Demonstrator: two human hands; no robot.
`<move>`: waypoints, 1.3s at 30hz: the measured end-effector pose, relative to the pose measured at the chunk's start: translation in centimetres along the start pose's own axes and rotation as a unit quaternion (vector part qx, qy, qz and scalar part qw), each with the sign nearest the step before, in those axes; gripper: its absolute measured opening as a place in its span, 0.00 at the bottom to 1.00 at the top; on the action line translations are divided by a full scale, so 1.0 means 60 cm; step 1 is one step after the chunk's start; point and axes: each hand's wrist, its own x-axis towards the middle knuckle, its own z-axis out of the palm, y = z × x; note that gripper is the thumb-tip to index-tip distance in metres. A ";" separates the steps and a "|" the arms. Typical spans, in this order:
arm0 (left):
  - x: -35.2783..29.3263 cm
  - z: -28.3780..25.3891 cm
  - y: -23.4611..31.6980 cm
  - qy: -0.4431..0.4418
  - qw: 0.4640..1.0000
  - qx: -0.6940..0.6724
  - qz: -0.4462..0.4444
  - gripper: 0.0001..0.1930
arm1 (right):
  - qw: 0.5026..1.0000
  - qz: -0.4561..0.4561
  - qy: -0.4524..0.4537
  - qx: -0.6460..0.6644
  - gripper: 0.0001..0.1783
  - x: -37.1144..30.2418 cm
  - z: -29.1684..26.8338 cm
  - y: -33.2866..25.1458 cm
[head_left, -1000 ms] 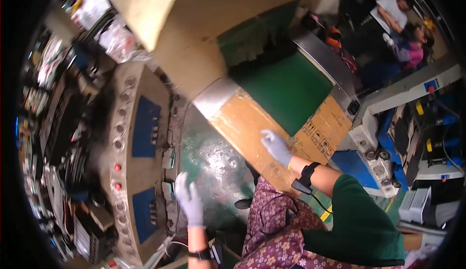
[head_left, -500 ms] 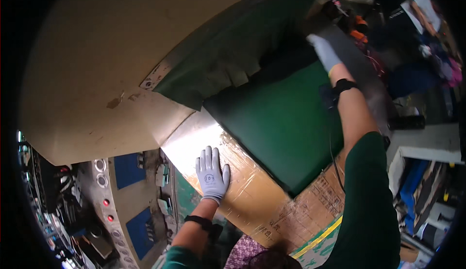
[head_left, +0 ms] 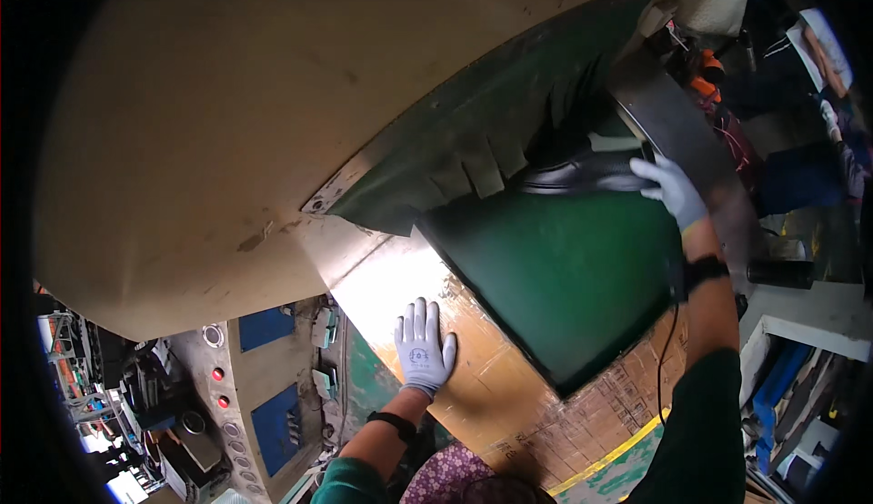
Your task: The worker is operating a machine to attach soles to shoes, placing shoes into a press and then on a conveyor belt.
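Observation:
My left hand [head_left: 426, 356], in a grey knit glove, lies flat with fingers stretched out on the tape-covered cardboard [head_left: 496, 395] along the near left edge of the green board [head_left: 573, 277]. At the board's far right, my right hand [head_left: 671, 188], also gloved, has its fingers closed around the right end of a long, glossy black curved piece [head_left: 582, 175]. That piece rests low over the far part of the green board, its left end close to the slit green curtain flaps [head_left: 477, 169]. What kind of piece it is cannot be made out.
A big beige machine housing [head_left: 227, 140] overhangs the work from the far left. Down at left stands a control panel with red buttons [head_left: 218, 374]. A grey metal ledge [head_left: 677, 108] borders the right side. A black cable [head_left: 668, 354] hangs beside my right arm.
My right hand has come back from the far edge toward me. The black piece now shows over the board with its end in that hand. My left hand stays flat on the cardboard.

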 end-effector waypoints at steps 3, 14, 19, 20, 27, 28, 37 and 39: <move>0.003 -0.002 0.003 0.011 1.000 0.006 -0.005 0.35 | 0.991 -0.048 0.026 0.121 0.41 -0.083 0.050 0.045; -0.006 -0.023 -0.008 -0.106 0.848 -0.511 -0.091 0.39 | 0.930 -0.083 -0.219 0.282 0.31 -0.335 0.068 0.273; -0.243 -0.281 -0.035 -0.041 0.295 -0.940 -0.170 0.39 | 0.990 -0.058 -0.083 0.095 0.45 -0.555 0.380 0.250; -0.290 -0.340 -0.048 0.003 0.286 -0.947 -0.149 0.38 | 0.978 -0.098 -0.163 0.090 0.48 -0.611 0.486 0.172; -0.634 -0.518 -0.318 0.303 0.185 -0.930 -0.099 0.34 | 0.870 -0.211 -0.424 -0.139 0.51 -0.749 0.907 0.091; -0.676 -0.562 -0.351 0.343 0.237 -0.904 -0.097 0.35 | 0.840 -0.233 -0.459 -0.169 0.50 -0.775 0.967 0.076; -1.114 -0.645 -0.552 0.625 0.586 -0.247 -0.452 0.29 | 0.757 -0.274 -0.592 0.041 0.35 -0.997 1.538 -0.045; -1.231 -0.557 -0.588 0.653 0.491 -0.194 -0.544 0.24 | 0.732 -0.344 -0.588 0.013 0.36 -0.996 1.664 -0.047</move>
